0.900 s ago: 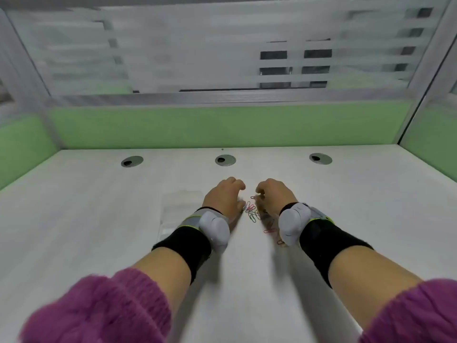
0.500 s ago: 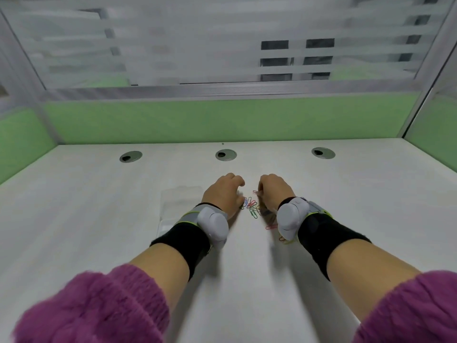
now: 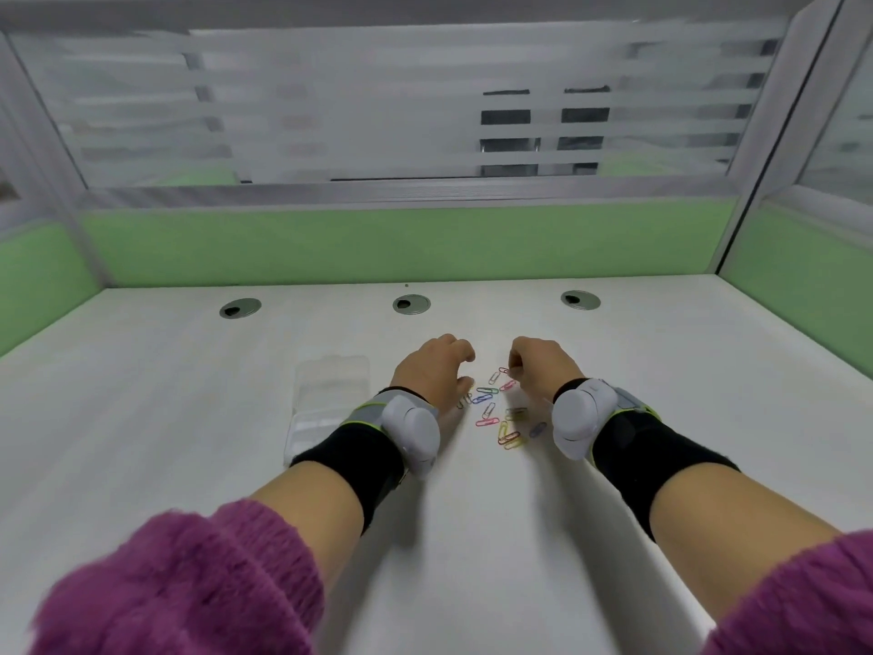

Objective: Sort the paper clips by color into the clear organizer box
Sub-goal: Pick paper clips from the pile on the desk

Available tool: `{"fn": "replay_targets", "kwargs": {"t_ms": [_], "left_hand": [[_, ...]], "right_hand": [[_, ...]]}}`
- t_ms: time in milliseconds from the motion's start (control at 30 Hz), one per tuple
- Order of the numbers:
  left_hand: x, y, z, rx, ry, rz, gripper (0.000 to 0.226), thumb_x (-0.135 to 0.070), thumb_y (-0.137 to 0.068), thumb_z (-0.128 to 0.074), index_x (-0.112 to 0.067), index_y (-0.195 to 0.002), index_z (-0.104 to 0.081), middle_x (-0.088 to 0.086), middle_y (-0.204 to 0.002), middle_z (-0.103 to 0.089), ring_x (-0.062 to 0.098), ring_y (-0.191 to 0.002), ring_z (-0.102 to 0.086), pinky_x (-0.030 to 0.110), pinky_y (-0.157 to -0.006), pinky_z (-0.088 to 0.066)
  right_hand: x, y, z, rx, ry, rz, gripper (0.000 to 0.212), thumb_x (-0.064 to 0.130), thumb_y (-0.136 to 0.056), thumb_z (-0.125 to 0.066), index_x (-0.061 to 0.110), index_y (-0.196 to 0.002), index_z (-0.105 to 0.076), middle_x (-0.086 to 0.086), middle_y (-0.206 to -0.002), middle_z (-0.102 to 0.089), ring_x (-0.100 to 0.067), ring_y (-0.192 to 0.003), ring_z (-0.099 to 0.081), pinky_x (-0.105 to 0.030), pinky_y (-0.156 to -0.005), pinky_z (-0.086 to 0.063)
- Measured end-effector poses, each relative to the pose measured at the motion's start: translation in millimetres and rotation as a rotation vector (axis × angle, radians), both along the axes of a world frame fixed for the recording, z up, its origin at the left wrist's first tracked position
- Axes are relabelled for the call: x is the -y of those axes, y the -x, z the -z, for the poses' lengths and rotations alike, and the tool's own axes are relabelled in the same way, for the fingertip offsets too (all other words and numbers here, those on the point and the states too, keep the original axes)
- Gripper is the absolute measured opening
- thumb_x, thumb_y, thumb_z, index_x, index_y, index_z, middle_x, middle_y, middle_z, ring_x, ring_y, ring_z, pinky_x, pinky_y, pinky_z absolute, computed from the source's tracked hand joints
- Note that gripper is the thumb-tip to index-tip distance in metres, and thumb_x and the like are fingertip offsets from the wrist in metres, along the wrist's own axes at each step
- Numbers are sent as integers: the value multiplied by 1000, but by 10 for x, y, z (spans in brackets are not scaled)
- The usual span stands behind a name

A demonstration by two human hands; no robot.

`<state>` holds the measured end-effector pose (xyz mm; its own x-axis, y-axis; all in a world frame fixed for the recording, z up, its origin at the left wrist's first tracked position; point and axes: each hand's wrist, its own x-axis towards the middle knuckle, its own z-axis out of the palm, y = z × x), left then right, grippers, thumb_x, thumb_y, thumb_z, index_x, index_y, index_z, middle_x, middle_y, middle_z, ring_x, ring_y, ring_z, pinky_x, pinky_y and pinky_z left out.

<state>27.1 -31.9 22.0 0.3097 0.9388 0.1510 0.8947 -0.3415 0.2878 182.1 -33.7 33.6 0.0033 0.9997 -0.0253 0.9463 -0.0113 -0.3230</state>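
Paper clips lie between two hands.
Left hand is curled and loose; right hand is curled, fingers pressed together. Clear organizer box sits left.

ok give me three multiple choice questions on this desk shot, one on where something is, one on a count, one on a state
1. Where is the clear organizer box?
A. beside the left hand, on its outer side
B. beside the right hand, on its outer side
C. against the green partition

2. How many round cable holes are in the desk?
A. one
B. three
C. five

3. Where are the paper clips?
A. sorted in the box
B. stacked in one palm
C. scattered loose on the desk between the hands

Answers: 1 A, the box sits just past the left wrist. 2 B, three grommets line the back edge. 3 C, the coloured clips lie spread on the bare surface.
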Motion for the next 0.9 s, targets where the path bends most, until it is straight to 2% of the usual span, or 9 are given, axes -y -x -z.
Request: {"fn": "replay_targets", "kwargs": {"t_ms": [200, 533, 700, 833, 900], "left_hand": [[235, -188, -3, -17, 46, 57, 26, -24, -91, -55, -18, -115, -61, 3, -119, -59, 22, -114, -54, 36, -91, -48], [479, -336, 91, -66, 140, 110, 22, -27, -88, -60, -18, -107, -66, 4, -117, -61, 24, -110, -58, 34, -91, -49], [498, -353, 115, -100, 130, 108, 21, -26, -91, -56, -18, -108, -66, 6, -121, -58, 26, -111, -57, 35, -91, -48], [489, -373, 112, -118, 129, 100, 20, -22, -92, -55, -17, -108, -66, 8, -121, -58, 27, -111, -57, 35, -89, -47], [482, -384, 109, -122, 144, 98, 21, -20, -92, -54, -17, -109, -66, 9, -122, -57, 29, -112, -57, 35, -91, -47]], "right_hand": [[229, -177, 4, -17, 14, 13, 20, 4, -93, -48, 3, -109, -59, -14, -121, -63, -31, -112, -56, -37, -91, -47], [440, -188, 85, -43, 48, 12, 23, 3, -90, -48, 4, -109, -61, -14, -119, -63, -31, -111, -58, -36, -89, -47], [492, -166, 120, -41, 57, 1, 27, -2, -88, -44, 4, -108, -61, -14, -118, -64, -31, -110, -58, -32, -78, -42], [505, -165, 121, -44, 49, -4, 26, -1, -89, -44, 3, -108, -61, -15, -118, -64, -32, -110, -58, -35, -88, -48], [510, -168, 129, -42, 46, -10, 26, -1, -88, -45, 3, -108, -62, -15, -118, -64, -32, -110, -58, -34, -87, -47]]}}
